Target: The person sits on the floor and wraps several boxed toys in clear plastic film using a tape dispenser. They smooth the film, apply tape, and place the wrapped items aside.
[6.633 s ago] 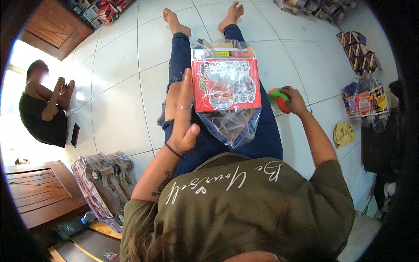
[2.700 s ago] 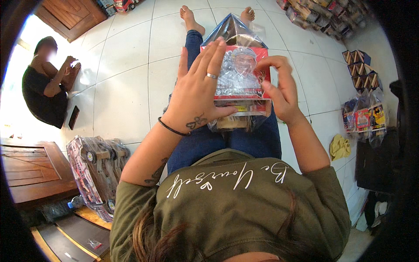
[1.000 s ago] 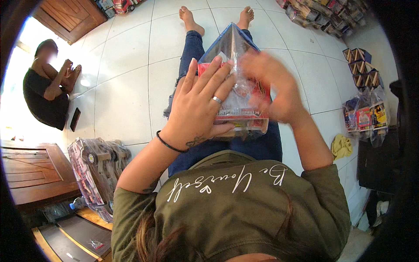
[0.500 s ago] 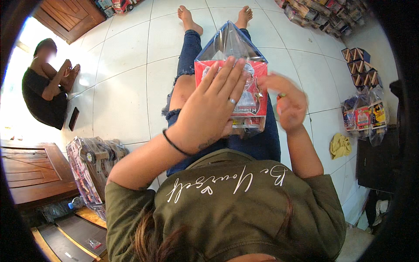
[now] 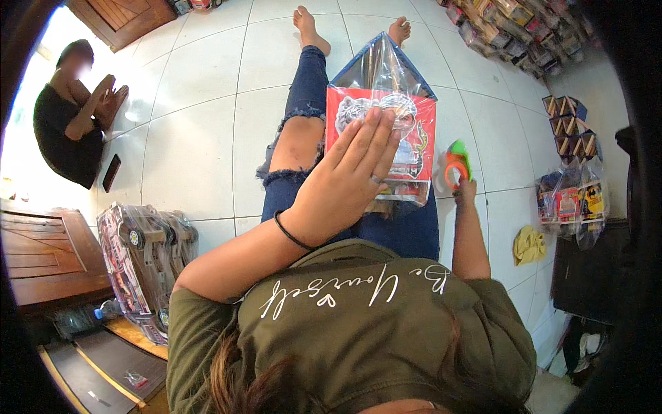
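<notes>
On my lap stands a house-shaped box [image 5: 424, 117] with a red printed front, a dark blue peaked top and clear plastic wrap around it. My left hand [image 5: 358, 152] lies flat on its front with fingers stretched out; the thumb is mostly hidden. To the right of the box, my right hand [image 5: 466, 186] is closed on a green and orange tape dispenser [image 5: 455, 167], held over the floor tiles. Most of that hand's fingers are hidden.
At the left are a wrapped toy-truck stack [image 5: 134, 262], a phone [image 5: 112, 172] and a seated person [image 5: 65, 131]. On the right lie wrapped boxes [image 5: 571, 200], a yellow cloth [image 5: 529, 245] and wooden-edged pieces [image 5: 569, 127]. More packages [image 5: 524, 27] fill the far right.
My right hand has moved from the box's right side down and outward, and the tape dispenser now shows in it. The left hand stays flat on the box; the view has shifted slightly.
</notes>
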A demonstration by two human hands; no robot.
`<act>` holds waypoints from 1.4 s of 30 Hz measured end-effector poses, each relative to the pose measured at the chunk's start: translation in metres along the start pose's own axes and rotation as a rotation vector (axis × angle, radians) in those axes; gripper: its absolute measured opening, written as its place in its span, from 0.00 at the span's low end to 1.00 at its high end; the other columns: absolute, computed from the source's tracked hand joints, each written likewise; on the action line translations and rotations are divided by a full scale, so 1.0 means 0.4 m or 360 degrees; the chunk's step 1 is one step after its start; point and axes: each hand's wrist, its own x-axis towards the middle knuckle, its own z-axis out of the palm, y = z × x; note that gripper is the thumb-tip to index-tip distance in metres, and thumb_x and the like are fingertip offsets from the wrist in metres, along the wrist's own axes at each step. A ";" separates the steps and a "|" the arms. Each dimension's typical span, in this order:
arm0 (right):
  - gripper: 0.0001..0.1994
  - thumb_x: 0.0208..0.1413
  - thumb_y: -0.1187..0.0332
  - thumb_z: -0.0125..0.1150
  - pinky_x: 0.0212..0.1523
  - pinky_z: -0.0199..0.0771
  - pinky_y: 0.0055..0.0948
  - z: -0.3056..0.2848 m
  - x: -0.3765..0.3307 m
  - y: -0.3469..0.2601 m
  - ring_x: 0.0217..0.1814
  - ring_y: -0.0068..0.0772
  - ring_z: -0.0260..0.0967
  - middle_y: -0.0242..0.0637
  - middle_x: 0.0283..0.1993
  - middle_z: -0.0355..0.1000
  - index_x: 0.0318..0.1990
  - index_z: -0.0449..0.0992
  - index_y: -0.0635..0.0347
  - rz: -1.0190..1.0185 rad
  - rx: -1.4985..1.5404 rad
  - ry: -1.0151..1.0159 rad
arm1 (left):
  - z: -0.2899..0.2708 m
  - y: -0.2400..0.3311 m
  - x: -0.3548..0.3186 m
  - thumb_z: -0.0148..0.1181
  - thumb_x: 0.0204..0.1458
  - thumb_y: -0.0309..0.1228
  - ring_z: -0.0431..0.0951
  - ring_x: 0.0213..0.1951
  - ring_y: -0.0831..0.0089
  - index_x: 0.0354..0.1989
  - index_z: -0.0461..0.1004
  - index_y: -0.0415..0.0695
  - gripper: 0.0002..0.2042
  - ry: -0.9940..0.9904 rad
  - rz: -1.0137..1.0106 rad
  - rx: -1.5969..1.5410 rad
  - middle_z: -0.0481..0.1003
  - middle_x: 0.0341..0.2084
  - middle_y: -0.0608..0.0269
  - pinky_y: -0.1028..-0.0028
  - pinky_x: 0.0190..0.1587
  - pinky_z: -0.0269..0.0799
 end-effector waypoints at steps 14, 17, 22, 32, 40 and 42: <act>0.17 0.46 0.65 0.66 0.38 0.74 0.40 0.107 -0.934 -1.075 0.40 0.46 0.74 0.47 0.47 0.70 0.38 0.75 0.72 -0.3045 -0.0826 -0.1969 | 0.032 0.015 -0.014 0.51 0.47 0.39 0.60 0.65 0.54 0.62 0.61 0.32 0.33 0.0110 -0.0074 -0.0070 0.63 0.61 0.45 0.60 0.69 0.51; 0.20 0.48 0.63 0.64 0.42 0.75 0.40 0.152 -1.051 -1.133 0.43 0.49 0.74 0.47 0.50 0.70 0.43 0.76 0.71 -0.3072 -0.1851 -0.2147 | 0.039 0.016 -0.018 0.49 0.49 0.36 0.61 0.64 0.55 0.63 0.60 0.35 0.32 0.0081 -0.0106 -0.0010 0.63 0.61 0.47 0.58 0.68 0.52; 0.18 0.54 0.60 0.60 0.46 0.74 0.40 0.204 -1.144 -1.172 0.48 0.45 0.73 0.48 0.52 0.69 0.43 0.78 0.68 -0.2764 -0.2861 -0.1914 | 0.053 0.013 -0.009 0.46 0.52 0.33 0.57 0.67 0.56 0.64 0.59 0.35 0.29 0.0191 -0.0105 -0.0031 0.59 0.64 0.48 0.59 0.70 0.48; 0.26 0.42 0.77 0.63 0.53 0.70 0.38 0.065 -0.939 -1.098 0.56 0.45 0.70 0.45 0.54 0.68 0.54 0.75 0.56 -0.3342 -0.1824 -0.1570 | 0.048 -0.011 -0.014 0.48 0.50 0.33 0.60 0.65 0.55 0.62 0.62 0.33 0.29 0.0286 -0.0098 -0.0149 0.64 0.61 0.46 0.59 0.69 0.51; 0.27 0.39 0.80 0.63 0.50 0.72 0.38 -0.224 -0.680 -0.970 0.51 0.45 0.70 0.41 0.54 0.69 0.53 0.77 0.52 -0.3117 -0.1551 -0.0983 | 0.043 -0.021 -0.022 0.57 0.49 0.36 0.60 0.66 0.57 0.65 0.60 0.38 0.32 0.0245 -0.0138 -0.0282 0.61 0.64 0.52 0.60 0.67 0.54; 0.28 0.39 0.80 0.63 0.50 0.72 0.38 -0.257 -0.658 -0.915 0.52 0.46 0.69 0.41 0.55 0.68 0.53 0.77 0.52 -0.3085 -0.1395 -0.0905 | 0.039 -0.023 -0.023 0.59 0.49 0.36 0.59 0.67 0.58 0.65 0.59 0.39 0.34 0.0203 -0.0116 -0.0207 0.61 0.64 0.52 0.60 0.68 0.54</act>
